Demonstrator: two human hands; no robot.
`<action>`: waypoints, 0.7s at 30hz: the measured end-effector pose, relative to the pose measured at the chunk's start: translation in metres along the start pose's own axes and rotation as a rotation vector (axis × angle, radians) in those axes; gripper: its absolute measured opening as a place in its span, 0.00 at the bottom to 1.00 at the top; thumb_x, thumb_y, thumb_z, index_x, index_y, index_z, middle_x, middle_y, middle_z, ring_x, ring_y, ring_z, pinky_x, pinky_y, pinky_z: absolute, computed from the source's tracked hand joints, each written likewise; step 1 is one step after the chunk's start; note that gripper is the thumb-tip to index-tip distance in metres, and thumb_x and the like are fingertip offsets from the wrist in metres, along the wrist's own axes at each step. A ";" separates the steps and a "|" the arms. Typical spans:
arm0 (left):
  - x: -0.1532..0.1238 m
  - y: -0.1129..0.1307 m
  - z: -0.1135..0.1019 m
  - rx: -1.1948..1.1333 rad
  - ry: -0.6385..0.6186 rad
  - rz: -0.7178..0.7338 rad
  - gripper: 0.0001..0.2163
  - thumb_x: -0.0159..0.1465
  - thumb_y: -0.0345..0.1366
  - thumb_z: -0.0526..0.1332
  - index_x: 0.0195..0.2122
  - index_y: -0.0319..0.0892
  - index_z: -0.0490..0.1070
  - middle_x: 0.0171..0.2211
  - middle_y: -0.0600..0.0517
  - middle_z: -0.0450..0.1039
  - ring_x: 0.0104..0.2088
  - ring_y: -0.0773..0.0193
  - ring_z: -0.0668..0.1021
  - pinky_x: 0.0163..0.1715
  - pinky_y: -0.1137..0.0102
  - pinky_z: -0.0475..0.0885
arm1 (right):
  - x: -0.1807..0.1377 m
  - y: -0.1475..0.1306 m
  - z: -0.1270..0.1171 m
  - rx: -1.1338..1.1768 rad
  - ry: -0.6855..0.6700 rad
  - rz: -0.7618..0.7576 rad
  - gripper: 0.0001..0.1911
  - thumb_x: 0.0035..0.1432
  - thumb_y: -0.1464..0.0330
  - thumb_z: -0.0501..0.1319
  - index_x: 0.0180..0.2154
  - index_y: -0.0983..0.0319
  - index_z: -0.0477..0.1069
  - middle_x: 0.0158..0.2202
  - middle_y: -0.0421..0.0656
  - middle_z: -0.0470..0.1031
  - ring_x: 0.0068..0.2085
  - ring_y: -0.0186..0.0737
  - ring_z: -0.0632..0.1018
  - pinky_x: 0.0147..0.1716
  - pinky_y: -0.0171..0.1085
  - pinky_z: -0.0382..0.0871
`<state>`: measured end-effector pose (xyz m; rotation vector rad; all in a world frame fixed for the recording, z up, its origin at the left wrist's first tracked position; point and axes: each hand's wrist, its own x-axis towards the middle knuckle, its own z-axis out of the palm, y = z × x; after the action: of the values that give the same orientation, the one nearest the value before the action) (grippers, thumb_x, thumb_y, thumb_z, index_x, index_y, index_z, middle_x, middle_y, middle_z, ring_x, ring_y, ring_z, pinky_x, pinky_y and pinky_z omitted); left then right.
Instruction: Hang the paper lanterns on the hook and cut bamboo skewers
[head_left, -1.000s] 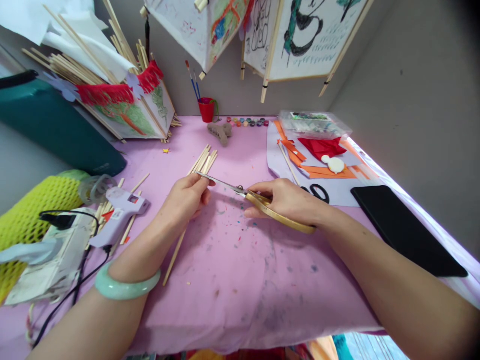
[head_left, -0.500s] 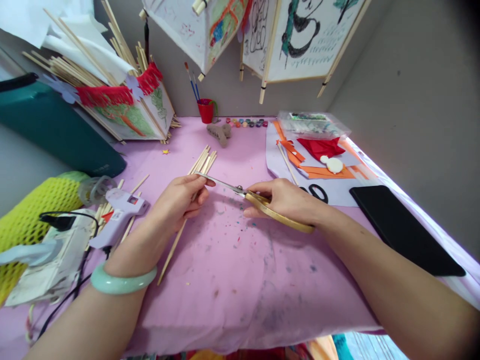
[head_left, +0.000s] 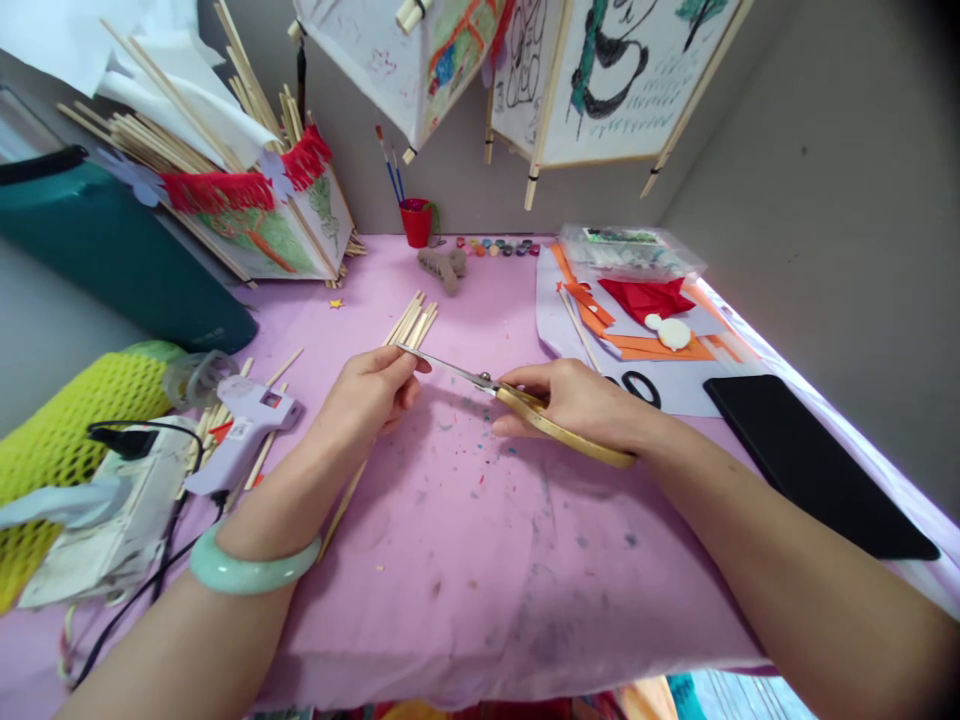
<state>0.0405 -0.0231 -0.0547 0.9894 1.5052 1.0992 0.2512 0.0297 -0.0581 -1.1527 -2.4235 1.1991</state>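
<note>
My right hand (head_left: pixel 574 405) is wrapped round the gold handles of a pair of scissors (head_left: pixel 553 430), whose blades point left. The blade tips reach the thumb and fingers of my left hand (head_left: pixel 375 395). These fingers are pinched together at the tips; whatever they hold is hidden. Beneath and behind that hand runs a bundle of thin wooden sticks (head_left: pixel 412 322), slanting across the pink cloth. One longer stick (head_left: pixel 343 508) comes out below my left wrist.
At left are a lilac glue gun (head_left: pixel 244 425), a white power strip (head_left: pixel 112 520) and a teal bottle (head_left: pixel 120 260). A black tablet-like slab (head_left: pixel 817 465) and black-handled scissors (head_left: pixel 641 390) lie at right. Paper lanterns (head_left: pixel 600 90) hang above; a red cup (head_left: pixel 416 222) stands behind.
The whole view has shifted slightly. My left hand has turned a little, and its lower fingers show less. The scissors stay against its fingertips.
</note>
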 end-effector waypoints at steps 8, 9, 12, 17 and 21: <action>0.000 0.004 -0.009 -0.192 -0.173 -0.070 0.05 0.60 0.31 0.52 0.31 0.39 0.67 0.14 0.59 0.58 0.09 0.78 0.50 0.08 0.80 0.45 | 0.000 0.002 -0.002 -0.007 -0.013 -0.011 0.23 0.45 0.50 0.62 0.36 0.60 0.73 0.28 0.39 0.71 0.29 0.35 0.69 0.25 0.32 0.60; 0.000 0.004 -0.008 -0.187 -0.165 -0.068 0.05 0.60 0.31 0.52 0.31 0.39 0.66 0.14 0.59 0.58 0.09 0.78 0.50 0.08 0.80 0.45 | 0.000 0.002 -0.002 -0.004 -0.013 -0.008 0.22 0.45 0.50 0.62 0.36 0.60 0.73 0.28 0.39 0.71 0.29 0.35 0.69 0.26 0.32 0.60; -0.001 0.005 -0.001 -0.124 -0.092 -0.057 0.05 0.60 0.32 0.52 0.30 0.39 0.65 0.15 0.59 0.60 0.09 0.78 0.50 0.07 0.80 0.45 | 0.000 0.001 -0.001 -0.011 -0.007 -0.004 0.22 0.45 0.50 0.62 0.36 0.60 0.73 0.27 0.39 0.71 0.28 0.35 0.69 0.26 0.33 0.60; -0.001 0.003 0.008 0.011 0.054 -0.041 0.04 0.60 0.33 0.52 0.29 0.41 0.63 0.14 0.59 0.60 0.08 0.77 0.52 0.07 0.79 0.45 | -0.001 -0.001 0.000 -0.053 0.005 -0.019 0.20 0.46 0.52 0.62 0.36 0.59 0.73 0.26 0.38 0.71 0.28 0.35 0.69 0.25 0.32 0.59; 0.000 0.001 0.007 0.039 0.062 -0.026 0.04 0.59 0.34 0.52 0.30 0.41 0.64 0.15 0.59 0.60 0.08 0.77 0.53 0.08 0.80 0.45 | -0.001 -0.001 0.000 -0.054 0.011 -0.009 0.18 0.46 0.54 0.62 0.37 0.58 0.74 0.27 0.37 0.72 0.28 0.34 0.69 0.25 0.32 0.59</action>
<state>0.0472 -0.0219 -0.0546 0.9676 1.5905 1.0947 0.2516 0.0285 -0.0568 -1.1587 -2.4640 1.1285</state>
